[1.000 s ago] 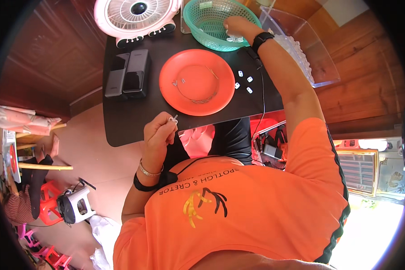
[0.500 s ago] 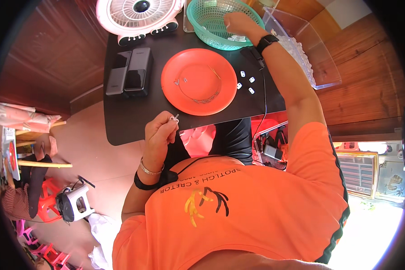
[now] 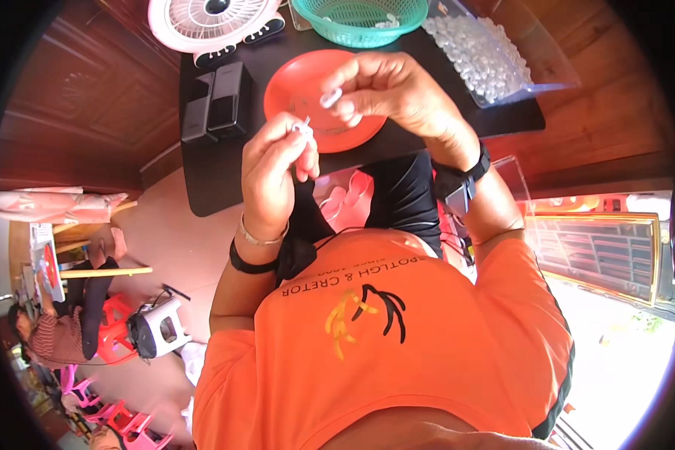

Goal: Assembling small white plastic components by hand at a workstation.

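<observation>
My left hand, raised over the near edge of the table, pinches a small white plastic piece with a thin metal pin sticking up from it. Just to its right, my right hand is above the orange-red plate, holding another small white piece between thumb and fingers. The two pieces are close together but apart. A few thin metal bits lie on the plate, partly hidden by my hands. The right hand and forearm cover the table area beside the plate.
Behind the plate is a green plastic basket holding some white pieces. A clear bin full of whitish pieces stands at the far right. Left lie dark box-shaped devices and a pink-white fan. Another person is at far left.
My right hand has come from the green basket toward my left hand and now has a white piece in its fingers. The left hand, still pinching its piece, is higher in view.
</observation>
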Demonstrator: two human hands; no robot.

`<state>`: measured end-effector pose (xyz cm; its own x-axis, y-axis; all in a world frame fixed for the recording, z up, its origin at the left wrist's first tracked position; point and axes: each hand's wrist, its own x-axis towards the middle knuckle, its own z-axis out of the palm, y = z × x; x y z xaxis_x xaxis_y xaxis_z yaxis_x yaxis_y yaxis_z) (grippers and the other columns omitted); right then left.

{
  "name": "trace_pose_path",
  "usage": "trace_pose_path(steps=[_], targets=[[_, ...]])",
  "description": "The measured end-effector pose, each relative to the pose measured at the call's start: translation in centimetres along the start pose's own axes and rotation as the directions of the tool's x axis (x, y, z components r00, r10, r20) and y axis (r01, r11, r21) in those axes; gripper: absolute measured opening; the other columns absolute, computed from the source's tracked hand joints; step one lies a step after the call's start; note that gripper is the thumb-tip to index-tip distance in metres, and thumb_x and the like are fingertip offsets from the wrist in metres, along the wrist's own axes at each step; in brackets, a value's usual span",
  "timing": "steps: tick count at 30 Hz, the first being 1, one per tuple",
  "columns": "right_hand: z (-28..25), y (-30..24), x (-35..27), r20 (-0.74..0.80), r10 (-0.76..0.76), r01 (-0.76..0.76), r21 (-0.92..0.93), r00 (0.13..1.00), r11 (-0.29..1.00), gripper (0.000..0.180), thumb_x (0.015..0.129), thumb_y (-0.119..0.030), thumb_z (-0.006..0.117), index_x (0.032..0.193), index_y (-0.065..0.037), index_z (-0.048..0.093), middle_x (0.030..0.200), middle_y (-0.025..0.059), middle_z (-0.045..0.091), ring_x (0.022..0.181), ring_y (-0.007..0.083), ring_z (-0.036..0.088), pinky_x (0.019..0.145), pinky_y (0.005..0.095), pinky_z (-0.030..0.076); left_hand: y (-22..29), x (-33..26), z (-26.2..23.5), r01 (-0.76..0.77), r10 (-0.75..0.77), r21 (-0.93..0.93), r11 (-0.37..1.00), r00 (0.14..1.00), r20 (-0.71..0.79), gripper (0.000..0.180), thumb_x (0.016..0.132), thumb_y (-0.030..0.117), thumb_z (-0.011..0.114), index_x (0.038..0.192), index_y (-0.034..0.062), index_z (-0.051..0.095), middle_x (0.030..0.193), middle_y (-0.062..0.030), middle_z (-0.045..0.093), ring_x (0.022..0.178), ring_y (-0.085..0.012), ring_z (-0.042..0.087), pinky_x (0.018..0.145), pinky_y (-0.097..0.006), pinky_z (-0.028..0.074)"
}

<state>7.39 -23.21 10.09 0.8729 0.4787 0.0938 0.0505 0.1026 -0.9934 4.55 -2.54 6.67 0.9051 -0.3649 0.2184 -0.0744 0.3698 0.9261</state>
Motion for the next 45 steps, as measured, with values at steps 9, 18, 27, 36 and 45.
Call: trace_pose_path(steps=[9,18,27,36,45], targets=[[2.6,3.9,-1.3,-0.013,-0.109,0.109,0.081,0.994,0.991,0.015,0.086,-0.009,0.065,0.099,-0.002,0.066,0.082,0.0007,0.064,0.073,0.0064,0.057,0.065,0.0196,0.047,-1.2,-0.7,0.6,0.050,-0.047,-0.098,0.994,0.998,0.037,0.020,0.090,0.017,0.043,0.079,0.0013,0.049,0.064,-0.0066,0.052,0.055,-0.0135,0.050,0.051,-0.022,0.036],[3.9,5.1,-2.5,-0.169,-0.161,0.193,0.190,0.972,0.963,0.020,0.086,0.004,0.060,0.105,0.000,0.065,0.095,0.0049,0.067,0.086,0.0122,0.063,0.076,0.0253,0.052,-1.9,-1.0,1.1,0.068,-0.076,-0.118,0.991,0.995,-0.058,0.021,0.090,0.018,0.042,0.078,0.0016,0.049,0.067,-0.0077,0.053,0.056,-0.0151,0.052,0.052,-0.023,0.037],[2.6,4.9,-2.5,-0.207,-0.063,0.109,0.219,0.976,0.970,0.022,0.086,-0.004,0.062,0.108,-0.002,0.062,0.086,0.0010,0.063,0.068,0.0067,0.055,0.066,0.0211,0.048,-2.0,-1.2,0.4,0.082,-0.081,0.021,0.996,0.994,-0.071,0.019,0.088,0.018,0.045,0.076,0.0035,0.049,0.060,-0.0031,0.048,0.052,-0.0105,0.047,0.048,-0.021,0.031],[4.2,5.5,-2.2,-0.294,-0.038,0.092,0.171,0.955,0.981,0.013,0.086,-0.007,0.063,0.097,0.000,0.062,0.083,0.0025,0.065,0.073,0.0066,0.059,0.064,0.0199,0.048,-2.8,-1.4,0.6,0.115,-0.115,0.005,0.993,0.992,-0.043,0.021,0.088,0.017,0.044,0.078,0.0009,0.052,0.068,-0.0066,0.056,0.058,-0.0131,0.055,0.052,-0.021,0.036],[3.6,6.3,-2.5,-0.269,-0.032,0.071,0.134,0.963,0.988,0.010,0.084,-0.008,0.066,0.090,0.000,0.064,0.077,0.0018,0.064,0.070,0.0057,0.059,0.061,0.0200,0.047,-2.5,-1.3,0.7,0.095,-0.091,0.043,0.995,0.992,-0.092,0.021,0.088,0.017,0.045,0.075,0.0016,0.052,0.069,-0.0072,0.058,0.059,-0.0130,0.056,0.052,-0.021,0.037]])
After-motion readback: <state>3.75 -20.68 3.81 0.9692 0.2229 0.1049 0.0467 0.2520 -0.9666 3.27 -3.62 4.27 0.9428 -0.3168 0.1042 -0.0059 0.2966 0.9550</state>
